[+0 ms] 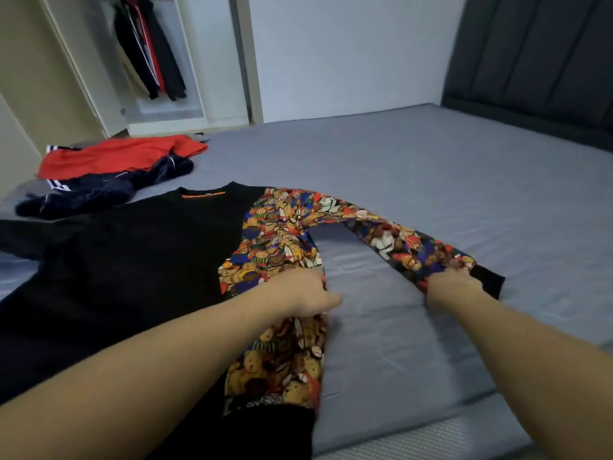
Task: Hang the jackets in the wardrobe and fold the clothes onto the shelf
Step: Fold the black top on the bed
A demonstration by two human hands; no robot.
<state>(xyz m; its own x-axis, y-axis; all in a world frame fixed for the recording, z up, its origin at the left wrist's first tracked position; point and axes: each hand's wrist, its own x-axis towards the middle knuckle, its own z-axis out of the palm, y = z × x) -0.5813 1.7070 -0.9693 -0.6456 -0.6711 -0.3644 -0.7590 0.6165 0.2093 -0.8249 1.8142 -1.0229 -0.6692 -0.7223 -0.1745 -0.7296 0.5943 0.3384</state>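
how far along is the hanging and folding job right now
Done: several jackets hang in the open wardrobe. In hand: the left hand grips the bear-print side of the black sweater, and the right hand grips its sleeve near the cuff. Left: the red garment and navy track jacket lie unfolded on the bed.

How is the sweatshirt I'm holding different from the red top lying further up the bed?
The sweatshirt is black with a teddy-bear print side and sleeve; the red top is plain red. The sweatshirt lies spread flat, its sleeve gripped by the right hand and its side by the left hand; the red top lies crumpled over a navy garment, untouched. Both rest on the grey bed.
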